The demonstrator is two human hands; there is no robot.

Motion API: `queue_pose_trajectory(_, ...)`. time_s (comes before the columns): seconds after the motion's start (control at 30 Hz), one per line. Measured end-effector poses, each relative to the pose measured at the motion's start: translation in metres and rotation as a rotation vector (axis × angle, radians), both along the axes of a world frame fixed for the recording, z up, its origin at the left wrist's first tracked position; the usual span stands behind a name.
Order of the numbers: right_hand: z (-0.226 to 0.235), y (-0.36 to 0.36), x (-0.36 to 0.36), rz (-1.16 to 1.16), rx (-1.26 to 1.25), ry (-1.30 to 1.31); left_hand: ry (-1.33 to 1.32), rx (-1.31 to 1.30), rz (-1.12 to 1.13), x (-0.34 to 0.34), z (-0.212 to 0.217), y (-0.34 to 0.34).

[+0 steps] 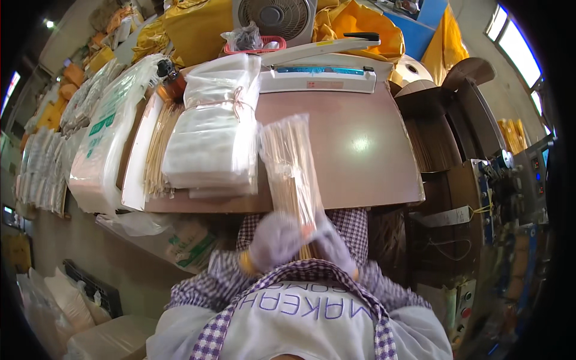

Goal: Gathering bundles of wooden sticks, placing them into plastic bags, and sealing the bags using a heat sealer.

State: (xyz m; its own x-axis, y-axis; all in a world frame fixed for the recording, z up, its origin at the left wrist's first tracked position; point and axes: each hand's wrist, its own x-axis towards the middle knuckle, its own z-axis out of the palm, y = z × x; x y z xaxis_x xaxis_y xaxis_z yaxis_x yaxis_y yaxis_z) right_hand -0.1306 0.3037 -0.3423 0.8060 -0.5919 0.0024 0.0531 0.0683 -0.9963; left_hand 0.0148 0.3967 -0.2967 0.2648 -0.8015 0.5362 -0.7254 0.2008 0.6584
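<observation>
A clear plastic bag of thin wooden sticks (292,165) leans from the table's front edge toward my body, its far end lying over the tabletop. My left hand (273,240), in a pale glove, is closed around the near left side of the bag. On the opposite side my right hand (337,247), also gloved, grips the bag's near end. Bare stick ends show between the hands; motion softens the fingers' outlines. Left of the bag lies a tied stack of clear plastic bags (210,138), and beside it loose wooden sticks (162,147).
A long white bag sealer (318,82) stands along the back of the brown table (366,162), its arm raised. Behind it are a fan (273,18) and a red basket (255,45). An open cardboard box (447,120) holding sticks stands at right; packed bags (105,138) lie left.
</observation>
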Motion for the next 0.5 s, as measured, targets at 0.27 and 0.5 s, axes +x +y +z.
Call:
queue_pose_trajectory(0.27, 0.056, -0.073, 0.040, -0.076, -1.133, 0.170, 0.553, 0.153, -0.129, 0.009, 0.029, -0.032)
queue_pose_trajectory(0.5, 0.218, -0.197, 0.113, -0.179, -1.086, 0.100, -0.301, -0.104, 0.204, 0.139, 0.190, -0.120)
